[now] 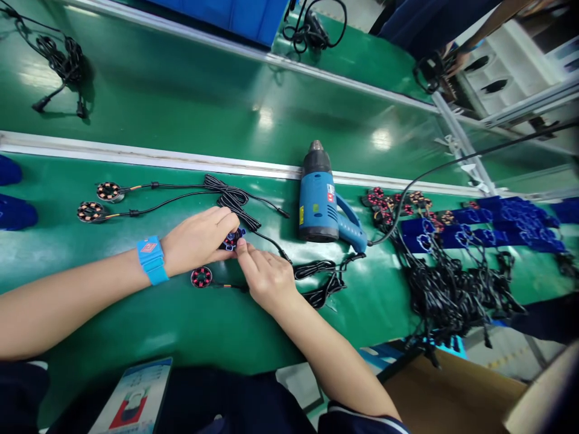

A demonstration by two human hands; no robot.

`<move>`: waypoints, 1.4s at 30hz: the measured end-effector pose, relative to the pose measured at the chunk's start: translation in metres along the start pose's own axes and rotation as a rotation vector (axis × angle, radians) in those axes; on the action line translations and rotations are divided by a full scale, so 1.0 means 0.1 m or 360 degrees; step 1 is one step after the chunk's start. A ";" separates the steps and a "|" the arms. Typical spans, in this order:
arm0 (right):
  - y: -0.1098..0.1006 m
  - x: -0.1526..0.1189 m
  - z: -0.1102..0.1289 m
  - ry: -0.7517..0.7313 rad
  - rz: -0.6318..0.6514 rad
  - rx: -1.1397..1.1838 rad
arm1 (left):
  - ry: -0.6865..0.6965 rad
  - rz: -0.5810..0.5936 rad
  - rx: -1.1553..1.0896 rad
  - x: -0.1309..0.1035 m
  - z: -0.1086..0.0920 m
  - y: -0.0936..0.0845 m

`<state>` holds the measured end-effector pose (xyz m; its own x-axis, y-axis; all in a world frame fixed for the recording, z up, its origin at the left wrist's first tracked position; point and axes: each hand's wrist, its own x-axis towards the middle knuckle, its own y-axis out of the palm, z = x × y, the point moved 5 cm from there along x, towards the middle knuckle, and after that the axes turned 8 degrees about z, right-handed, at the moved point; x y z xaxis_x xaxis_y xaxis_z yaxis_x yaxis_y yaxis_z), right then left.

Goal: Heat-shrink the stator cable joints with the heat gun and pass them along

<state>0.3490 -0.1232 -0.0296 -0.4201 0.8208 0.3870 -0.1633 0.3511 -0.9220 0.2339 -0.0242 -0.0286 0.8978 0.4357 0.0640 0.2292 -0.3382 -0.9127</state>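
My left hand (201, 241), with a blue strap (152, 260) round its wrist, is closed on a small round motor stator (230, 240) with red windings and a bit of blue on it. The fingertips of my right hand (269, 277) pinch the same stator from the right side. Fingers cover most of it. Just below my hands lies another stator with red coils (201, 277), its lead running under my right hand. Two copper-coloured stators, one upper (109, 191) and one lower (91, 212), lie to the left, wired to a bundled black cable (233, 196).
A blue heat gun (319, 205) lies right of my hands, its cord trailing right. Farther right are piled stators (391, 205), blue housings (502, 220) and a heap of black cables (452, 289). A blue bin (235, 18) stands beyond the rail. A co-worker's hand (459, 60) shows top right.
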 end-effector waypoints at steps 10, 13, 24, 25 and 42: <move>-0.06 0.01 -0.10 0.0053 -0.0004 -0.0118 | 0.0005 -0.0188 -0.0102 -0.06 0.04 0.03; -0.02 0.05 -0.09 0.0108 0.0128 -0.0059 | -0.0035 -0.0180 -0.0096 -0.08 0.05 0.04; 0.04 0.05 -0.09 0.0154 0.0042 0.0148 | 0.0321 -0.0487 0.0491 -0.25 -0.23 -0.02; 0.04 0.05 -0.09 0.0166 0.0042 0.0170 | 0.0296 -0.0455 0.0526 -0.25 -0.24 -0.02; 0.17 -0.02 -0.29 0.0575 -0.0171 0.1252 | 0.0176 -0.0101 0.1136 -0.22 -0.57 0.09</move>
<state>0.3727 -0.1064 -0.0456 -0.0800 0.9405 0.3303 -0.8109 0.1313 -0.5702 0.2377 -0.0845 -0.0155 0.9324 0.3366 0.1316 0.0148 0.3283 -0.9445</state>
